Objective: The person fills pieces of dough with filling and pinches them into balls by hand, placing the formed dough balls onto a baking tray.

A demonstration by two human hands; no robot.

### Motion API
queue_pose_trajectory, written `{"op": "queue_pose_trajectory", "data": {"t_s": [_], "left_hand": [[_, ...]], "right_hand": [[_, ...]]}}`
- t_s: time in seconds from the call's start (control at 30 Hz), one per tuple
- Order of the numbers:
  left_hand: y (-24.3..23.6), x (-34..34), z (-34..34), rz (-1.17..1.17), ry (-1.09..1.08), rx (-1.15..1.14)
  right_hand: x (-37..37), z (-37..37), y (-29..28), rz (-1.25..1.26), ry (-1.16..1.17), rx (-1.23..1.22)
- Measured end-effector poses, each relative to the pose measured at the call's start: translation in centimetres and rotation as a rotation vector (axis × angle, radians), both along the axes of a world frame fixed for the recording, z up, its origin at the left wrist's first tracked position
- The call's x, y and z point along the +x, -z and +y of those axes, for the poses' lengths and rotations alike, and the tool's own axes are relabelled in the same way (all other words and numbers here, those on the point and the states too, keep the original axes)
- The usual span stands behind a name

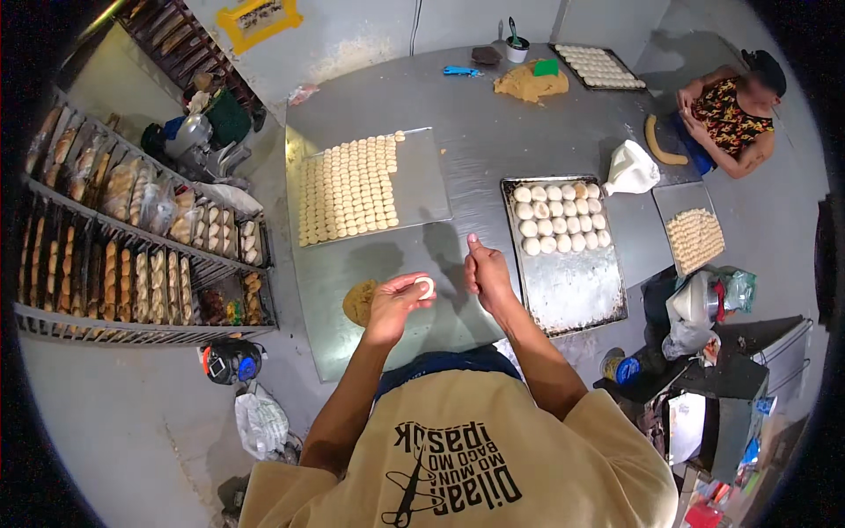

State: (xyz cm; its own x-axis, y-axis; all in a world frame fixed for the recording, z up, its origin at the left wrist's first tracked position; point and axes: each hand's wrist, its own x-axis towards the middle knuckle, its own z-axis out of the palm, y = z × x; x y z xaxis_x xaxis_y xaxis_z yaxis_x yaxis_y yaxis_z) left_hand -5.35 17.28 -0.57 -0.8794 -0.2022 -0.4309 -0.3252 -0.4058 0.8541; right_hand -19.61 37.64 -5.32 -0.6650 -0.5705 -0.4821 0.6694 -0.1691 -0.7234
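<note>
Between the thumb and fingers of my left hand [400, 304] is a small, round white dough piece [425, 288], held above the grey metal table [334, 348]. My right hand [487, 273] is raised beside it with fingers curled and one digit pointing up; whatever the fingers may hold is hidden. A brown mound of dough or filling [359, 301] lies just left of my left hand. Behind my hands, a sheet [422, 194] bears rows of small pale dough pieces. A dark baking tray [572, 286] to the right carries several round white dough balls [550, 207].
At left stands a rack [141, 251] of baked goods. Farther back are a dough mound [519, 85], a white tub [518, 55] and another tray [598, 69]. At right are a white jug [632, 165], a dough roll [662, 150], a smaller tray [695, 242] and a co-worker [731, 119].
</note>
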Motion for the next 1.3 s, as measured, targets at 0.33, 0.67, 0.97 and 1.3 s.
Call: {"op": "queue_pose_trajectory", "data": {"t_s": [0.33,0.67,0.97,1.3], "left_hand": [[1.7,-1.0,0.4,0.056,-0.085,0.0],[-3.2,-0.7,0.8,0.101,0.035,0.237],[-4.4,0.6,0.3,0.187,0.09,0.201],[-0.5,0.6,1.1,0.167,-0.004,-0.117]], "right_hand": [[4.5,-0.5,-9.3,0.946,-0.18,0.352],[5.1,-1.6,-5.8,1.205,0.0,0.413],[4.4,-0.7,-7.7,0.406,-0.082,0.158],[4.7,-1.1,-6.3,0.485,-0.235,0.216]]}}
